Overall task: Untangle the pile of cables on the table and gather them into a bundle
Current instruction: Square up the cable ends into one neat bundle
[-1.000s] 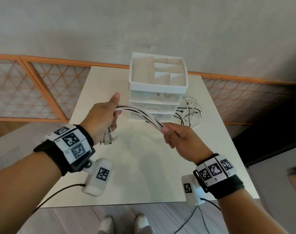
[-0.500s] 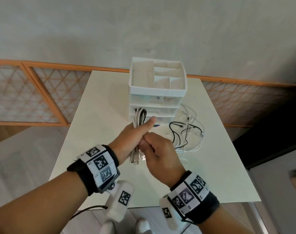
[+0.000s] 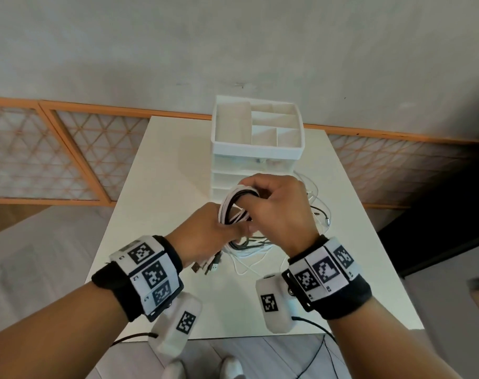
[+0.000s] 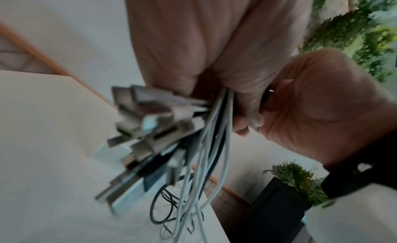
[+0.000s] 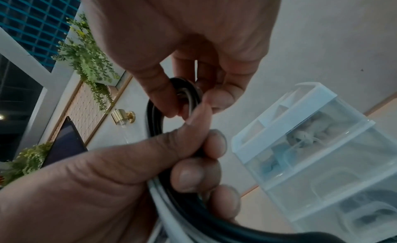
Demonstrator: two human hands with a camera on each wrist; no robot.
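A bundle of white and black cables [image 3: 231,207] is folded into a loop between both hands, above the white table [image 3: 161,203]. My left hand [image 3: 212,232] grips the bundle near its end; several USB plugs [image 3: 207,266] stick out below the fist and show close up as the plugs [image 4: 146,121]. My right hand [image 3: 276,207] pinches the top of the loop; its thumb and fingers close on the black cable [image 5: 185,93] in the right wrist view. The rest of the cables [image 3: 249,251] trails down onto the table, some of it hidden behind my hands.
A white drawer organizer [image 3: 257,149] with open top compartments stands at the table's far middle, just behind my hands. Loose thin cables [image 3: 321,214] lie to its right. A wall and an orange lattice panel [image 3: 68,151] are behind the table.
My hands, held apart with the cables stretched between them a second ago, have come together. The right hand has folded the cables into a loop above the left hand's grip.
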